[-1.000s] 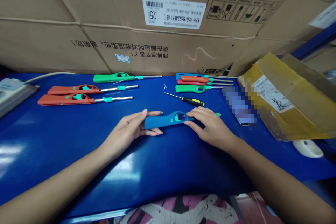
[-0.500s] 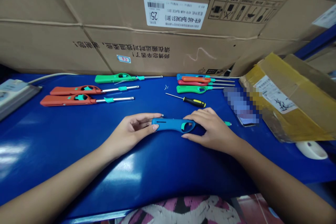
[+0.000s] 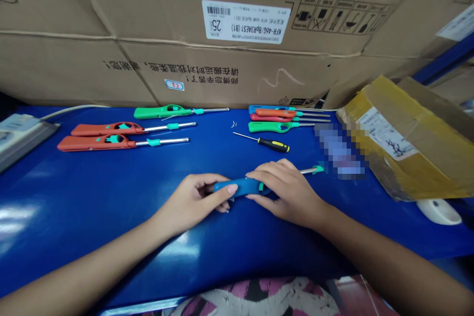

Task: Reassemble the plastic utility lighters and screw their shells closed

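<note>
Both my hands hold a blue long-necked lighter (image 3: pixel 242 187) above the blue table. My left hand (image 3: pixel 198 202) is closed round the handle's left end, its thumb lying along the near side. Around the trigger end, my right hand (image 3: pixel 285 190) is wrapped, covering much of the trigger opening. The lighter's metal tube comes out past the right hand and carries a teal piece near its tip. Beyond the hands lies a screwdriver (image 3: pixel 274 145) with a black and yellow handle. Several tiny pale bits (image 3: pixel 234 124), perhaps screws, lie behind it.
Two orange lighters (image 3: pixel 99 142) and a green lighter (image 3: pixel 159 111) lie at the back left. Several more lighters (image 3: pixel 274 127) are grouped at the back right. A blurred phone (image 3: pixel 338 150), a yellow-taped carton (image 3: pixel 418 143) and a white mouse (image 3: pixel 440 211) sit right. A large cardboard box (image 3: pixel 148 10) stands behind.
The blue lighter has turned, its handle end dropping nearer to me and its tube tip rising away. My left thumb has slid further along the handle, and more of the tube shows.
</note>
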A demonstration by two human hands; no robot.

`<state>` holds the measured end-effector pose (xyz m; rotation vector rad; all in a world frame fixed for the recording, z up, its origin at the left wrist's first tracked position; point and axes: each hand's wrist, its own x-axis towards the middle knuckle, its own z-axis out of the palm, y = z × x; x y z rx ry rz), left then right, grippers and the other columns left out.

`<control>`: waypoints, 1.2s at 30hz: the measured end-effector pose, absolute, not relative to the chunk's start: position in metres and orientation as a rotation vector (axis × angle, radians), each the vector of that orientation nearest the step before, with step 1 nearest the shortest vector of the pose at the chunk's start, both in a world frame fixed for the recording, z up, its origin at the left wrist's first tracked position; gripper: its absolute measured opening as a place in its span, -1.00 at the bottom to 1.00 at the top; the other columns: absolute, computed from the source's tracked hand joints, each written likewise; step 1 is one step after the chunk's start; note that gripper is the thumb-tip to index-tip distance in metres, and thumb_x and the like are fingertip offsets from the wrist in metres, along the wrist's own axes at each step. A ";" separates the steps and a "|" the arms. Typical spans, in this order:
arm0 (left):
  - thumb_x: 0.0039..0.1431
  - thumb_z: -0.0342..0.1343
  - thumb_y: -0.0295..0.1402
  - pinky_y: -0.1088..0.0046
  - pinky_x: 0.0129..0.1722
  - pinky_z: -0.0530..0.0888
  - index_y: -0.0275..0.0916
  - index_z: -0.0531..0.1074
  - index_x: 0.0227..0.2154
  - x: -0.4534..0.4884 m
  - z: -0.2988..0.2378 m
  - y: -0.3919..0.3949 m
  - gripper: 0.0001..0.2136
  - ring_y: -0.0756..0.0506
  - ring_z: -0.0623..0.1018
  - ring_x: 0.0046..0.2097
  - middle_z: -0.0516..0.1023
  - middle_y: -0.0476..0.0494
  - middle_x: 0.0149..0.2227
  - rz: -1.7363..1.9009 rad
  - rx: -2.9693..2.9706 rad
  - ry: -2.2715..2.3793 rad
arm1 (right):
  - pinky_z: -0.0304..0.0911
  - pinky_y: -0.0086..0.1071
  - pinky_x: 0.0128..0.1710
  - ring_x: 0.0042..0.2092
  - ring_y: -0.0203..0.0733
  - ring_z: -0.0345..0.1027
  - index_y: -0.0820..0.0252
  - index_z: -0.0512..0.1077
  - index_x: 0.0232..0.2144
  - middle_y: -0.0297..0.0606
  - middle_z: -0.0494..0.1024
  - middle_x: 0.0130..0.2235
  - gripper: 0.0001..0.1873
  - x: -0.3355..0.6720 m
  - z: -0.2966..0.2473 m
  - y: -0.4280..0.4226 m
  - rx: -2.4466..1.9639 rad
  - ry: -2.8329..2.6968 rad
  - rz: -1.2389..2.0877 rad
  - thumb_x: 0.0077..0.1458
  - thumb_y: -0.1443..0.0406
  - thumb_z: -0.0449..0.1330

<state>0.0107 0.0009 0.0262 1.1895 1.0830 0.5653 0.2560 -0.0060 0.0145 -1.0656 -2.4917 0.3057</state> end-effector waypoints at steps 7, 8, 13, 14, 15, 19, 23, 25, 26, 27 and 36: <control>0.30 0.12 -0.07 0.54 -0.48 0.43 -0.29 0.52 -0.37 0.011 0.021 -0.008 -0.65 -0.01 0.50 -0.47 0.51 -0.06 -0.48 0.509 1.579 1.113 | 0.16 -0.19 0.00 0.01 -0.11 0.47 0.13 0.41 0.05 -0.21 0.62 -0.01 -0.71 0.246 0.019 -0.015 -1.150 -2.450 0.626 0.34 0.19 0.16; 0.32 0.10 -0.09 0.53 -0.46 0.42 -0.28 0.53 -0.35 0.011 0.019 -0.008 -0.67 -0.02 0.50 -0.45 0.53 -0.07 -0.45 0.523 1.670 1.100 | 0.16 -0.19 0.02 0.02 -0.12 0.46 0.12 0.42 0.03 -0.23 0.62 0.00 -0.75 0.245 0.020 -0.015 -1.180 -2.431 0.691 0.35 0.22 0.15; 0.38 0.03 -0.13 0.50 -0.42 0.39 -0.24 0.54 -0.26 0.011 0.017 -0.010 -0.69 -0.04 0.51 -0.39 0.58 -0.08 -0.37 0.528 1.891 1.068 | 0.18 -0.12 0.02 -0.07 -0.08 0.47 0.18 0.43 -0.07 -0.19 0.63 -0.08 -0.84 0.241 0.024 -0.015 -1.277 -2.469 0.751 0.33 0.35 0.13; 0.40 0.01 -0.13 0.49 -0.40 0.40 -0.23 0.54 -0.24 0.010 0.018 -0.009 -0.70 -0.05 0.53 -0.37 0.59 -0.08 -0.35 0.515 1.898 1.069 | 0.18 -0.11 0.02 -0.08 -0.08 0.46 0.19 0.43 -0.06 -0.18 0.63 -0.09 -0.84 0.241 0.025 -0.014 -1.280 -2.478 0.733 0.33 0.36 0.12; 0.41 0.00 -0.14 0.48 -0.36 0.43 -0.22 0.53 -0.21 0.009 0.019 -0.009 -0.71 -0.06 0.55 -0.32 0.61 -0.09 -0.30 0.506 1.918 1.060 | 0.19 -0.10 0.03 -0.08 -0.08 0.46 0.18 0.44 -0.07 -0.19 0.63 -0.10 -0.84 0.240 0.027 -0.014 -1.282 -2.476 0.731 0.33 0.35 0.13; 0.45 -0.05 -0.22 0.33 -0.06 0.45 -0.18 0.47 -0.03 0.003 0.021 -0.008 -0.75 -0.12 0.58 -0.12 0.62 -0.12 -0.09 0.506 2.170 0.992 | 0.24 -0.13 0.02 -0.04 -0.09 0.44 0.08 0.48 -0.12 -0.26 0.61 -0.11 -0.86 0.241 0.036 -0.004 -1.291 -2.427 0.744 0.29 0.23 0.21; 0.46 -0.06 -0.24 0.17 0.05 0.41 -0.19 0.47 -0.05 -0.001 0.016 -0.006 -0.76 -0.17 0.53 -0.11 0.60 -0.15 -0.12 0.492 2.346 1.025 | 0.26 0.01 0.10 0.09 0.05 0.34 0.09 0.44 -0.04 -0.11 0.51 0.04 -0.77 0.253 0.037 0.021 -1.395 -2.296 0.280 0.27 0.22 0.21; 0.45 -0.05 -0.25 0.13 0.07 0.40 -0.19 0.48 -0.05 -0.003 0.012 -0.004 -0.76 -0.19 0.51 -0.07 0.57 -0.18 -0.10 0.495 2.375 1.045 | 0.30 0.09 0.05 0.08 0.16 0.32 0.14 0.42 0.02 -0.01 0.46 0.05 -0.68 0.263 0.030 0.035 -1.538 -2.248 0.112 0.24 0.22 0.22; 0.45 -0.04 -0.25 0.13 0.07 0.41 -0.19 0.48 -0.04 -0.004 0.011 -0.003 -0.76 -0.20 0.50 -0.04 0.55 -0.20 -0.08 0.504 2.380 1.059 | 0.31 0.14 0.03 0.06 0.20 0.32 0.19 0.42 0.03 0.04 0.46 0.03 -0.66 0.267 0.025 0.041 -1.559 -2.239 0.102 0.23 0.22 0.23; 0.44 -0.04 -0.25 0.13 0.06 0.42 -0.19 0.47 -0.03 -0.005 0.010 -0.001 -0.76 -0.20 0.49 -0.02 0.53 -0.21 -0.06 0.516 2.381 1.069 | 0.32 0.16 0.01 0.04 0.21 0.34 0.21 0.42 0.03 0.06 0.47 0.01 -0.65 0.271 0.019 0.045 -1.563 -2.234 0.104 0.23 0.22 0.22; 0.27 0.17 -0.28 0.19 0.00 0.46 -0.15 0.49 0.07 -0.024 0.020 0.010 -0.68 -0.18 0.52 -0.07 0.54 -0.19 -0.09 0.531 2.452 0.941 | 0.40 -0.01 0.03 0.00 0.04 0.43 0.15 0.44 -0.04 -0.07 0.52 -0.07 -0.78 0.286 -0.005 0.054 -1.418 -2.196 0.205 0.31 0.28 0.09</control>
